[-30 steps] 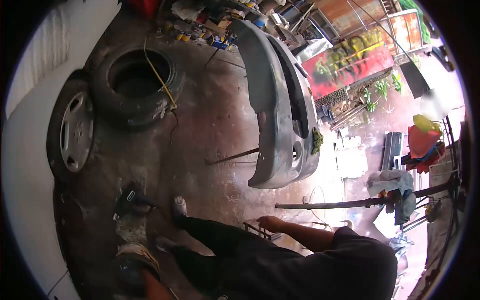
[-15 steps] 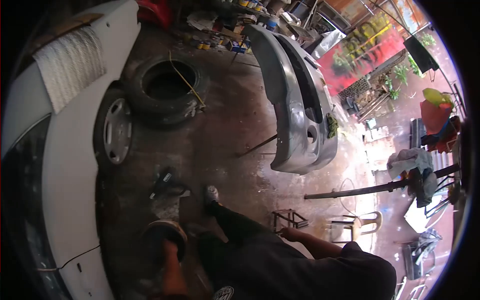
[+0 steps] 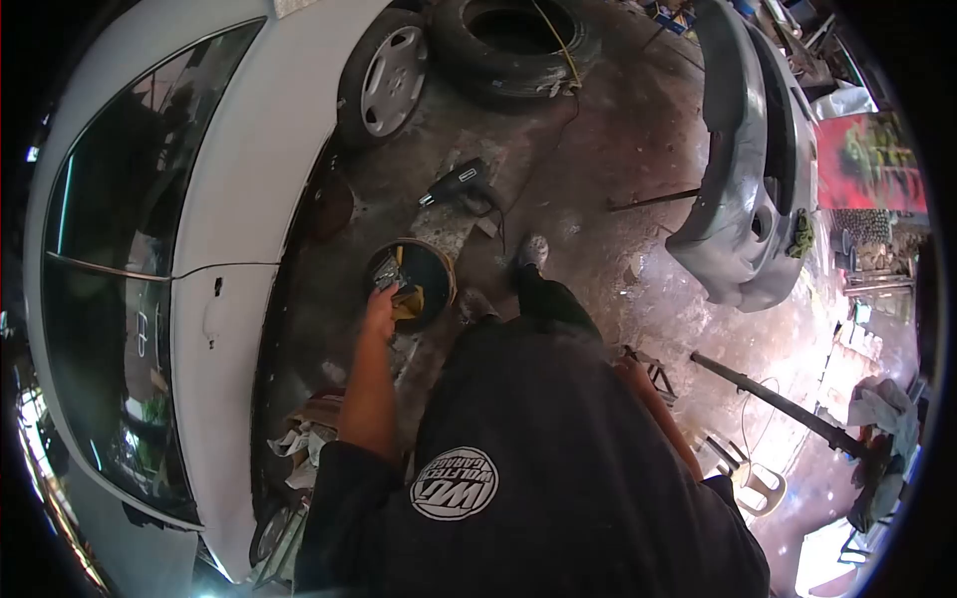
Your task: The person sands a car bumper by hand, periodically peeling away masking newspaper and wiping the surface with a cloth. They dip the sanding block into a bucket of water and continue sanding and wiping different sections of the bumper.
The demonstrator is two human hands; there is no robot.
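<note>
A round dark bucket (image 3: pixel 435 271) with a pale rim stands on the floor beside the white car. My left hand (image 3: pixel 380 311) is over its near left side, fingers closed around something small and greyish that I cannot make out. Yellow material (image 3: pixel 408 303) shows beside those fingers, inside the bucket's outline. At my right side, my right hand (image 3: pixel 628 367) hangs low near a small dark metal frame (image 3: pixel 655 377); its fingers are too unclear to read.
The white car (image 3: pixel 234 169) runs along the left. A heat-gun-like tool (image 3: pixel 461 182) with a cord lies beyond the bucket. Stacked tires (image 3: pixel 508 75) stand farther off. A grey bumper (image 3: pixel 733 189) is raised at the right, with a metal pole (image 3: pixel 768 399) below it.
The view has swung toward the car, so the scene sits farther up and right. My left hand, earlier dark inside the bucket, now shows higher with a greyish thing and yellow material at it.
</note>
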